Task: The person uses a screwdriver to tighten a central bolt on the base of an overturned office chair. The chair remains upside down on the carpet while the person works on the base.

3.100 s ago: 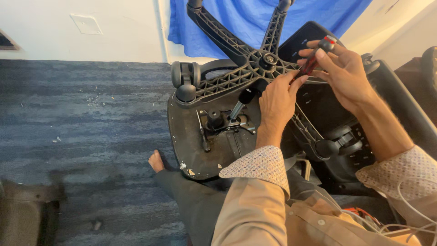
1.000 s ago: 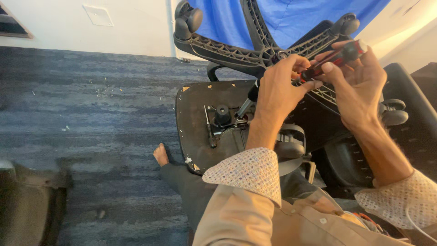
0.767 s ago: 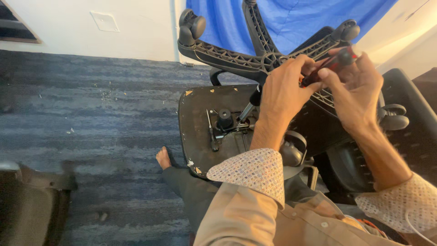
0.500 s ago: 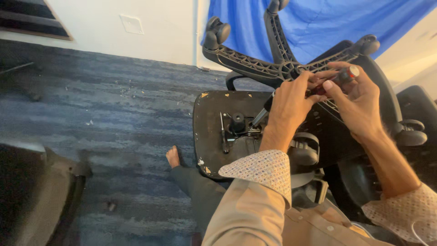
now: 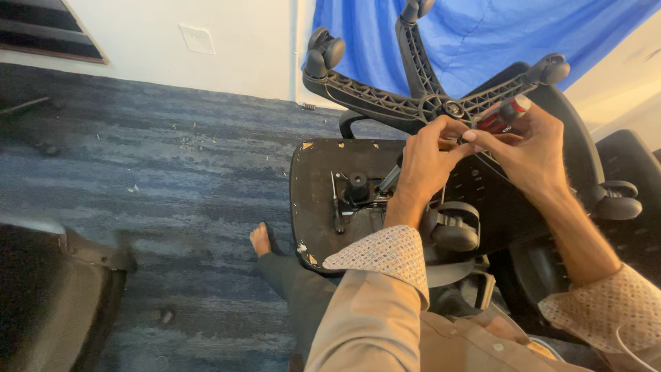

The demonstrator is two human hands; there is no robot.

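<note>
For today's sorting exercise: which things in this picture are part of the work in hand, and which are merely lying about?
In use:
- left hand, at the hub of the star base
- right hand, gripping the red-handled screwdriver
- black five-star chair base with casters
- upturned seat underside

Lying about:
- blue cloth
- white wall plate
- debris flecks on carpet

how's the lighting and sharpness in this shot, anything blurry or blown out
Head view: warm, soft light from the upper right, where the wall corner looks washed out; the hands, left hand and right hand, and the screwdriver are slightly motion-soft; the chair base and carpet read fairly sharp; the dark object at lower left is blurred and underexposed.
</note>
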